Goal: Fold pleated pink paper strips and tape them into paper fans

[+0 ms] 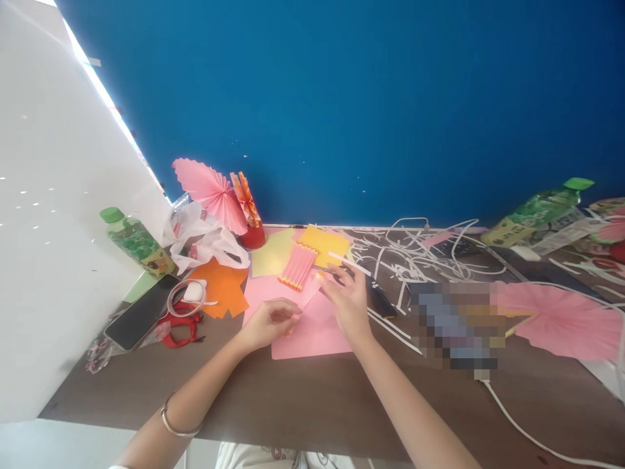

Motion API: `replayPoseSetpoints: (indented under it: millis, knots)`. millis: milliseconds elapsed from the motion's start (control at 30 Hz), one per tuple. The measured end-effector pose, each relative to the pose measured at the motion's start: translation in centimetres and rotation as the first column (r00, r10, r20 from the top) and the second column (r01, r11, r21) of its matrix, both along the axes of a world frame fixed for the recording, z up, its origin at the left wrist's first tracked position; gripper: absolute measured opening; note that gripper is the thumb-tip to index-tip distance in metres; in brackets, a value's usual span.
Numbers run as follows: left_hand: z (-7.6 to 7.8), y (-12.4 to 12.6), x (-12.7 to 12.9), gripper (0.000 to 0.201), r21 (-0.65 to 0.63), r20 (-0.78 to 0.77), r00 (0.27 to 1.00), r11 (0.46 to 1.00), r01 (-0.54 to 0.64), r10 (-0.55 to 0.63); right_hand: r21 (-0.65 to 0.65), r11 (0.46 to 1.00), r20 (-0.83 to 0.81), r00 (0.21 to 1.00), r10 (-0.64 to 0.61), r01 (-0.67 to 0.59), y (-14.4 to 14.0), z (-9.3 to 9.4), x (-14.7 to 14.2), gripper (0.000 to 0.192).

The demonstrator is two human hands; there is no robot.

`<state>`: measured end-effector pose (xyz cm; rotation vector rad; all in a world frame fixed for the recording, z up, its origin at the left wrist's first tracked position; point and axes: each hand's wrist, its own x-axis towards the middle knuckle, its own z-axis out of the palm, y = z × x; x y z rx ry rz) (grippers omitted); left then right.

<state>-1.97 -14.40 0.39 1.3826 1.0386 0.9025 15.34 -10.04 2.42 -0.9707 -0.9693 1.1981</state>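
My left hand [269, 320] rests on a pink paper sheet [312, 329] and pinches a small strip of pink paper between its fingers. My right hand [347, 298] lies just to its right on the same sheet, fingers closed around a thin pen-like tool whose tip points left toward a pleated pink and orange paper piece [297, 267]. A yellow sheet [325, 243] lies behind that piece. A bangle circles my left wrist.
On the brown desk [293, 397] are a phone [141, 311], a tape roll [183, 296], orange paper [222, 286], a pink paper fan [209, 190], two green bottles [139, 242] [540, 212], white paper strips [415, 254], another pink fan [566, 319] and a white cable [517, 423].
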Motion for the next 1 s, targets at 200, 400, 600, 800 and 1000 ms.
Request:
replayPoseSetpoints:
  millis: [200, 400, 600, 800, 1000]
  knots:
    - [0.0, 0.2, -0.7, 0.026, 0.034, 0.006, 0.997, 0.997, 0.073, -0.073, -0.001, 0.997, 0.016, 0.997, -0.080, 0.080, 0.6, 0.1, -0.1, 0.053]
    - [-0.3, 0.3, -1.4, 0.034, -0.032, 0.008, 0.988, 0.988, 0.152, -0.152, -0.030, 0.991, 0.071, 0.989, -0.128, 0.131, 1.5, 0.0, -0.2, 0.056]
    - [-0.5, 0.5, -1.5, 0.035, -0.149, 0.047, 0.991, 0.980, 0.130, -0.124, -0.023, 0.991, 0.064, 0.989, -0.133, 0.134, 2.3, -0.3, -0.4, 0.055]
    - [0.2, 0.4, -1.2, 0.033, -0.060, 0.054, 0.985, 0.985, 0.164, -0.161, 0.024, 0.987, 0.108, 0.981, -0.162, 0.160, 2.8, -0.9, -0.5, 0.055]
    - [-0.3, 0.4, -1.2, 0.031, -0.082, 0.118, 0.986, 0.988, 0.129, -0.119, 0.040, 0.986, 0.133, 0.978, -0.163, 0.159, 3.2, -1.2, -0.7, 0.055]
